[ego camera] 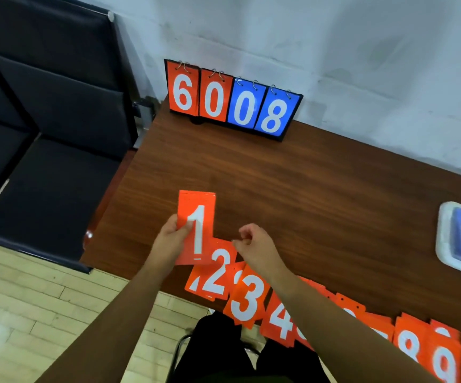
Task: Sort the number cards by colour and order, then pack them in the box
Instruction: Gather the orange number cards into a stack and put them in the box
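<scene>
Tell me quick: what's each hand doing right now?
Left hand: closed on the orange 1 card, held above the table.
Right hand: fingers curled, holding nothing visible, just above the orange 2 card.

"6008" on scoreboard [233, 102]; cards [247, 298] 1–4

**Head camera, one view**

Single wide-angle view from the wearer's head, looking forward and steeply down. Close over the near edge of the wooden table [306, 189]; far wall [334, 51] at top. Horizon tilted. No second view to overlap.
</scene>
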